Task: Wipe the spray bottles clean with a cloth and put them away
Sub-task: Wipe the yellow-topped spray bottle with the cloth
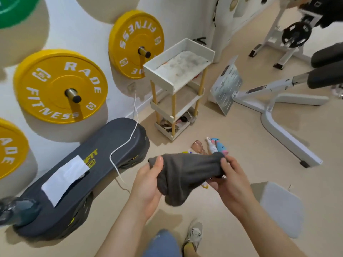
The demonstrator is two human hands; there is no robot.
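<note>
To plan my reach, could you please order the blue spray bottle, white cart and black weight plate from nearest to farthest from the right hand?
1. Blue spray bottle, on the floor just beyond the right hand.
2. White cart, by the wall, farther left.
3. Black weight plate, on the far machine, upper right.

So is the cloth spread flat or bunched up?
Bunched: the grey cloth hangs wadded between the left hand and right hand, each gripping one end. Cannot tell whether it wraps anything.
</note>
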